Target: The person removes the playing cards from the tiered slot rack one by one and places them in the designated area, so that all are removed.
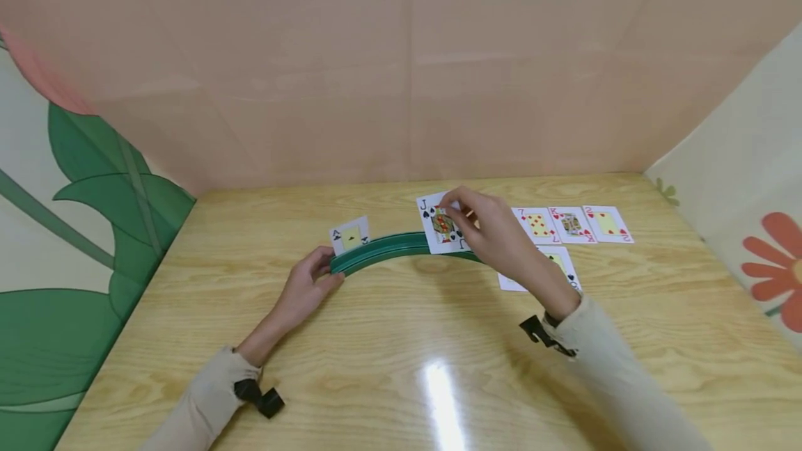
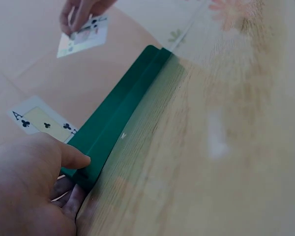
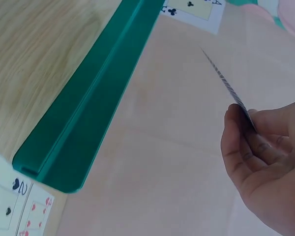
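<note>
My left hand (image 1: pixel 305 284) grips the left end of a curved green card holder (image 2: pixel 120 103), thumb on its near side and fingers around behind. An ace of clubs (image 1: pixel 351 237) stands upright in the holder's slot, close to that hand. Over the holder's right half, my right hand (image 1: pixel 491 228) pinches a jack of spades (image 1: pixel 441 228) between thumb and fingers. The jack faces me in the head view and shows edge-on in the right wrist view, raised apart from the holder (image 3: pixel 83 98).
Right of the holder lie a seven of diamonds (image 1: pixel 537 226), a king of hearts (image 1: pixel 571 225) and a two of hearts (image 1: pixel 608 223), face up in a row. A spade card (image 1: pixel 567 263) lies nearer, partly hidden by my right forearm. A pink cloth wall (image 1: pixel 401 124) rises behind the wooden table (image 1: pixel 376 367).
</note>
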Available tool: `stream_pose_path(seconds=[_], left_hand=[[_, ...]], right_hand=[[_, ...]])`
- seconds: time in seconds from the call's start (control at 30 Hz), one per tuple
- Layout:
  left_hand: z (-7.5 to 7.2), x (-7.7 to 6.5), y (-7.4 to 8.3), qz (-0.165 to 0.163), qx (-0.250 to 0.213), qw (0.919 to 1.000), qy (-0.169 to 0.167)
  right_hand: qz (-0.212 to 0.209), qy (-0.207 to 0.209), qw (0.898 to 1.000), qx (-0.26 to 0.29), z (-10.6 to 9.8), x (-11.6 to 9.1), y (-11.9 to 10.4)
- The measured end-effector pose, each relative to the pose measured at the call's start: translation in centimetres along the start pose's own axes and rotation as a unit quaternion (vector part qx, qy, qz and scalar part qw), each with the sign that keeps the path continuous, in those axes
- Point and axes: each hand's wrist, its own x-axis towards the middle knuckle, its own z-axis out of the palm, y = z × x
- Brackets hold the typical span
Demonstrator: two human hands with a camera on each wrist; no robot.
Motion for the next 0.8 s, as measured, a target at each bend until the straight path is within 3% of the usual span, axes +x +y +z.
stream_pose_path(seconds=[0.37,0.8], left_hand=[[0.0,0.0,-0.2,0.006,0.000,1.0000,0.002],[-0.1,-0.3,-0.1,-0.003,-0.006,0.9999,0.009]], right_hand=[[-0.012,-0.004,1.000,-0.019,-1.2,-2.3,0.5],[-0.040,0.043,0.997,-0.047,-2.8,-4.5,1.8]])
